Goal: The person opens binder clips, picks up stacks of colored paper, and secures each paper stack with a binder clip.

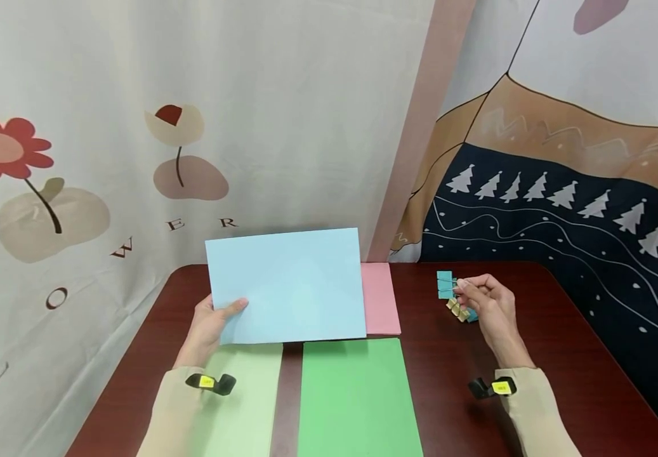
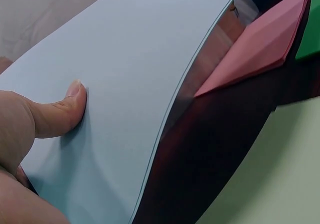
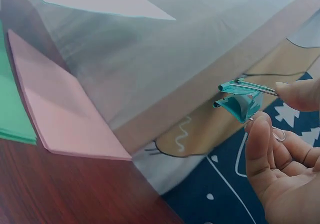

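My left hand (image 1: 209, 327) grips light blue sheets (image 1: 291, 285) by their lower left corner, thumb on the front face, fingers behind. In the left wrist view, the thumb (image 2: 67, 109) presses on the blue paper (image 2: 125, 69), whose edge shows more than one layer. My right hand (image 1: 491, 311) pinches a teal binder clip (image 1: 445, 285) by its wire handles. In the right wrist view, the clip (image 3: 242, 100) sits between thumb and fingers of the right hand (image 3: 290, 154), its jaws apart and facing the paper's side, not touching it.
Pink sheets (image 1: 382, 298) lie behind the blue ones. Light green paper (image 1: 243, 400) and bright green paper (image 1: 357, 393) lie nearer on the dark red table (image 1: 448, 393). Gold clips (image 1: 457, 310) and another teal clip (image 1: 473, 315) are by the right hand. Printed curtains (image 1: 306, 127) hang behind.
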